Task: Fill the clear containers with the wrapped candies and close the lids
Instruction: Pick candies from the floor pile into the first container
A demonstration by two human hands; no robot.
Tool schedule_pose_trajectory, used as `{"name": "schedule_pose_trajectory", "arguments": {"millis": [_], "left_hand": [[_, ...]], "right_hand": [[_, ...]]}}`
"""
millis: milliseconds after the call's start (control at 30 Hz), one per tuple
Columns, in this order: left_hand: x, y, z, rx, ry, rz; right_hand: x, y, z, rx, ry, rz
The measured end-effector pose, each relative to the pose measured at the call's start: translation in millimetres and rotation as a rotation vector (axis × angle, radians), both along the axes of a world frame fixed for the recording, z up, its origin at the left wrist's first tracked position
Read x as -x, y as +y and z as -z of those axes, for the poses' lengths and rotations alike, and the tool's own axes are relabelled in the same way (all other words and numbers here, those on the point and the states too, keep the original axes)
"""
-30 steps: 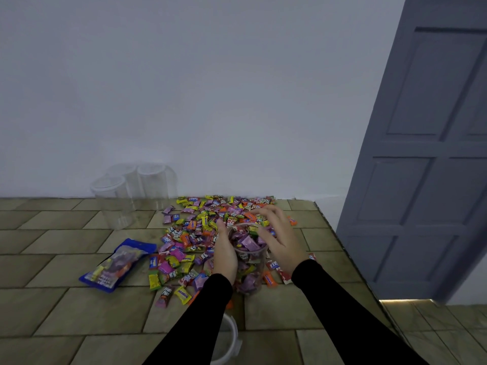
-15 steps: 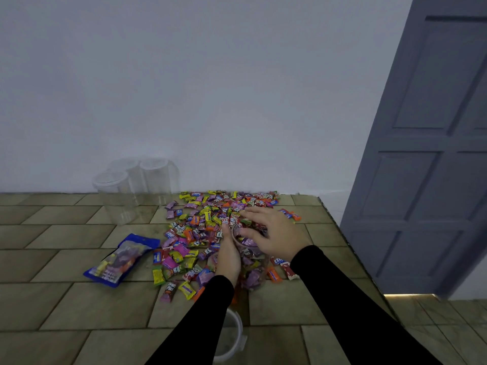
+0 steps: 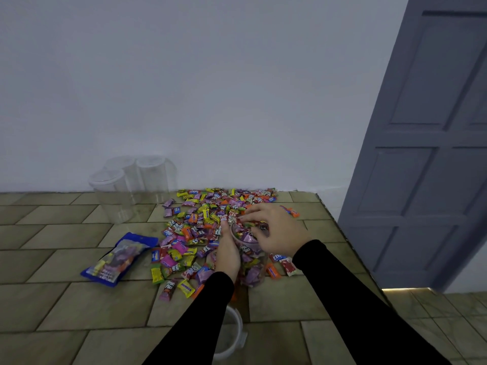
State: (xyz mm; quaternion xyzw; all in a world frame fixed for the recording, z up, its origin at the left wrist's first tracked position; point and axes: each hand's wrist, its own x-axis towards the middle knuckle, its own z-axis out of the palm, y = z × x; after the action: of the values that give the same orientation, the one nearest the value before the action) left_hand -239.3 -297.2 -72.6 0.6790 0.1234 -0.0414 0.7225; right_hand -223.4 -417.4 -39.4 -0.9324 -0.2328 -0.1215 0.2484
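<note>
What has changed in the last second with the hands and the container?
The right hand came back from the far rim and now sits over the mouth of the candy-filled container, fingers curled among candies. The left hand still grips its side. Empty containers, blue bag and lid stayed.

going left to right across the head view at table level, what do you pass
blue candy bag → pile of wrapped candies → left hand → clear container being filled → right hand → grey door

Left hand (image 3: 228,252) gripping candy-filled container (image 3: 250,259) — right hand (image 3: 276,233) atop
</note>
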Motion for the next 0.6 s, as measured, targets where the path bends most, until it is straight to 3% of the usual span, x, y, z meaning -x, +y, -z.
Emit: {"name": "schedule_pose_trajectory", "arguments": {"millis": [200,367,600], "left_hand": [[2,-1,-1,0.088,0.023,0.005],[-4,-1,4,0.031,-0.022,0.016],[-2,-1,4,0.019,-0.014,-0.023]], "right_hand": [[1,-3,-5,-0.034,0.026,0.039],[1,11,-4,-0.096,0.090,-0.010],[1,15,-15,0.116,0.112,-0.025]]}}
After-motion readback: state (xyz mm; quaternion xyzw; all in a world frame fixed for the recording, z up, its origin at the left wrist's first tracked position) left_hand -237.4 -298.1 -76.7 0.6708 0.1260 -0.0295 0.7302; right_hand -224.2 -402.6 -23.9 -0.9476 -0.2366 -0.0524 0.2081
